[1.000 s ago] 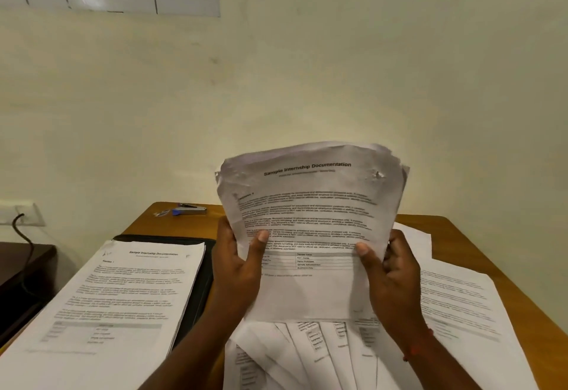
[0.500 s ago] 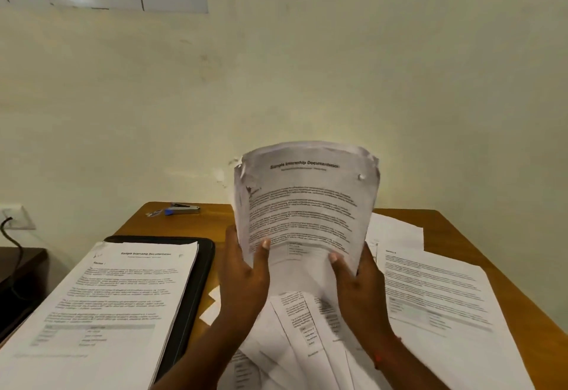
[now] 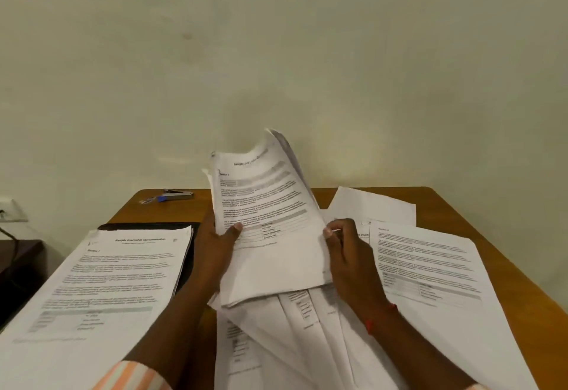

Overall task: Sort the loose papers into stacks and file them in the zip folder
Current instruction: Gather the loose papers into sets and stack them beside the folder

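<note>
so, near edge: a fan of loose white printed papers (image 3: 292, 352) spreads over the brown wooden tabletop (image 3: 498, 223), the sheets overlapping one another between the two forearms.
left hand: the left hand (image 3: 215, 254) grips the left edge of a bundle, with the thumb on the printed face and the fingers behind it.
right hand: the right hand (image 3: 350, 263) pinches the bundle's right edge with curled fingers.
held bundle: a thick bundle of white printed sheets (image 3: 270, 223) is raised and tilted over the fan, its top corner curling over. i cannot tell whether its lower edge touches the fan.
left side: a squared stack of white printed pages (image 3: 101, 291) lies on a black zip folder (image 3: 147, 225), of which only the far and right borders show.
right side: a few white printed sheets (image 3: 430, 270) lie loosely overlapped, beside the fan.
far edge: a grey stapler with a blue part (image 3: 176, 195) sits near the wall.
step: sorting, i judge; filing looks not yet begun.
next move: it likely calls for squaring the bundle and laying it on the matching stack, with both grips firm so no sheet slips out.
</note>
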Tool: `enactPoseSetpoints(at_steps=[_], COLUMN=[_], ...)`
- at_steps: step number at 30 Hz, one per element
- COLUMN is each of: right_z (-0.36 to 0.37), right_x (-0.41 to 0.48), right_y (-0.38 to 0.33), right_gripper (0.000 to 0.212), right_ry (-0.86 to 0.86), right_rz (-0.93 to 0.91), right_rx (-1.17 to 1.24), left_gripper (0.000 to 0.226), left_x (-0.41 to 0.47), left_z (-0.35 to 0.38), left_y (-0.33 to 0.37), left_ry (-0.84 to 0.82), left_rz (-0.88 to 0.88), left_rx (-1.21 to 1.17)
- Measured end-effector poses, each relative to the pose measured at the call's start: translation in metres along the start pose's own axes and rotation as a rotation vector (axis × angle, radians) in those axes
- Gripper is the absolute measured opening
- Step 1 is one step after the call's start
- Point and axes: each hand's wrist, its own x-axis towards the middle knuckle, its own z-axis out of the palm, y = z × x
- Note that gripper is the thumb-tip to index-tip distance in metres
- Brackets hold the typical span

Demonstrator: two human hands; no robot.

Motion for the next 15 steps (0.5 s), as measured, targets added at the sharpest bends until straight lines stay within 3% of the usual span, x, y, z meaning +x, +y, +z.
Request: enactPoseSetpoints(at_steps=[4, 7, 11, 15], right_z=[-0.020, -0.034, -0.039, -0.031], right_x=[0.032, 0.090, 0.158, 0.216], right_y=[0.034, 0.067, 0.098, 0.143], right_gripper=[0.011, 0.026, 0.036, 0.077], right_ry=[-0.023, -0.208, -0.464, -0.564], right_rz=[0.065, 0.215, 0.283, 0.346], right_rx=[-0.359, -0.534, -0.707, -0.815], left_gripper=[0.035, 0.037, 0.039, 0.035], left_x=[0.010, 0.014, 0.016, 0.019], left_z=[-0.003, -0.003, -0.003, -0.002], left_y=[-0.020, -0.029, -0.035, -0.039], left_ry=[0.008, -0.030, -0.053, -0.037], left_rz=[-0.167, -0.225, -0.262, -0.270], left_rx=[-0.018, -0.036, -0.017, -0.018])
